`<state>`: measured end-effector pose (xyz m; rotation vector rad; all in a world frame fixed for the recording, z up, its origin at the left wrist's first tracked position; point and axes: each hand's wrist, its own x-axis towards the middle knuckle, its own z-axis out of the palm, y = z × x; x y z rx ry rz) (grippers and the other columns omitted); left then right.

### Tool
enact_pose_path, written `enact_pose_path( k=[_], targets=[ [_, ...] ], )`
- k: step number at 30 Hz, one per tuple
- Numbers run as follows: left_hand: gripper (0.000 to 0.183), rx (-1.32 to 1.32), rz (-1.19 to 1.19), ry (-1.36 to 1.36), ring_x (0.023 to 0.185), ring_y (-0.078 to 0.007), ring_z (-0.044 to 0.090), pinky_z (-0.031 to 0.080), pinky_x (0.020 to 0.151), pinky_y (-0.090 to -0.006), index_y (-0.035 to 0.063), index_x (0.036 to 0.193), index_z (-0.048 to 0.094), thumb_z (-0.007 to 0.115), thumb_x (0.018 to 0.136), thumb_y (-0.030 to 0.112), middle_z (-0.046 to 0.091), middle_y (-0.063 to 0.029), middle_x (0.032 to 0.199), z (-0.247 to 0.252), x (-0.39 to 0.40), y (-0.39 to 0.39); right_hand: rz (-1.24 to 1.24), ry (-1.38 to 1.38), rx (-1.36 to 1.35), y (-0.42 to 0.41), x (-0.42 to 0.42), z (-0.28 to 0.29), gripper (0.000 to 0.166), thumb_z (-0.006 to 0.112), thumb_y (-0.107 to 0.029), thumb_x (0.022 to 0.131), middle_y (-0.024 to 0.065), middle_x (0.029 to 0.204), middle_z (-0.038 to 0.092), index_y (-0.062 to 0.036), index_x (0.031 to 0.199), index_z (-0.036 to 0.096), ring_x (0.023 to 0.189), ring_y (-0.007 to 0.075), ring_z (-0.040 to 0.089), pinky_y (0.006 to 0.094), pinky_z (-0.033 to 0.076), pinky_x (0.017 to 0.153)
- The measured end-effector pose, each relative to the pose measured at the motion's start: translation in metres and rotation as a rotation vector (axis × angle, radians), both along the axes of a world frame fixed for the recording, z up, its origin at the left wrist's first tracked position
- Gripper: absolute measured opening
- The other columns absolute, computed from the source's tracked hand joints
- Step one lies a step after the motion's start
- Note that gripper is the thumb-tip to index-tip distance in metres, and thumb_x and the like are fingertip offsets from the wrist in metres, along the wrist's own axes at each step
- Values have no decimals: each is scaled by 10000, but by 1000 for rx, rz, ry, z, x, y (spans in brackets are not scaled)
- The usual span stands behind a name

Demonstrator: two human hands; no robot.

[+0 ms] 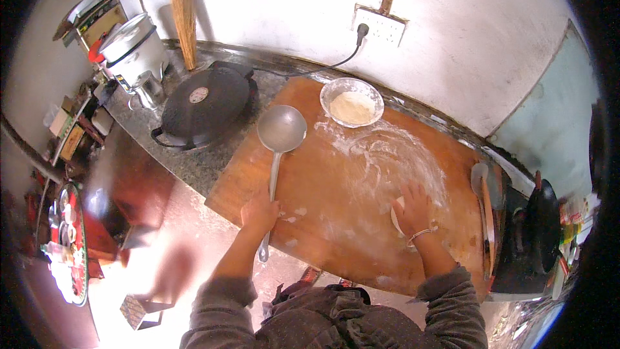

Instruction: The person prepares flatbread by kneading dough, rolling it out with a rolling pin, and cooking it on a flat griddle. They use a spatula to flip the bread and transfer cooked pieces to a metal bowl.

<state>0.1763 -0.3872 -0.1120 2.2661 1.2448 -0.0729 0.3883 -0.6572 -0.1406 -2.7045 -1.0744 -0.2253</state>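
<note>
My left hand [260, 214] is closed around the handle of a large metal ladle [282, 128]. The ladle's bowl lies over the wooden board [319, 184], and its handle end sticks out past the board's near edge. My right hand [414, 209] lies palm down with fingers spread on a round, pale piece of dough [397, 215]. Most of the dough is hidden under the palm; its left edge shows. White flour [382, 150] is smeared across the board beyond that hand. A flour-dusted bowl [352, 102] holding pale flour or dough stands at the board's far edge.
Left of the board, a round black electric griddle [206, 104] sits on the stone counter [193, 169]. Behind it are a metal cup [147, 91], a rice cooker [135, 48] and a straw broom [182, 14]. A black cord [334, 64] runs to the wall socket. Utensils [484, 208] lie at right.
</note>
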Motion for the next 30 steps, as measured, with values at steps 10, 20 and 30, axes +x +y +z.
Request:
enact_pose_path(
  k=[10,20,30],
  targets=[
    [237,56,115,-725,623,-174,531,429,577,-288,-15,906,519,582,715,110,554,-86,705,6,-34,-29,-30,68,-35,7,23,1,470,533,-383,737,158,1187,409,-73,1086,475,1115,338,352,472,272,917],
    [170,-842,585,-1112,375,-39,292,199,321,-192,18,948,486,487,792,85,382,31,558,47,-128,-158,410,586,160,-38,127,-56,423,395,-364,851,114,1119,480,-71,1148,466,982,239,466,320,336,874],
    [160,-371,944,-1249,440,-29,354,261,379,-179,14,915,525,534,821,143,432,32,601,52,-272,-267,689,1216,966,33,-37,68,338,475,-308,842,115,1094,504,-29,1029,514,993,186,483,341,374,858]
  ],
)
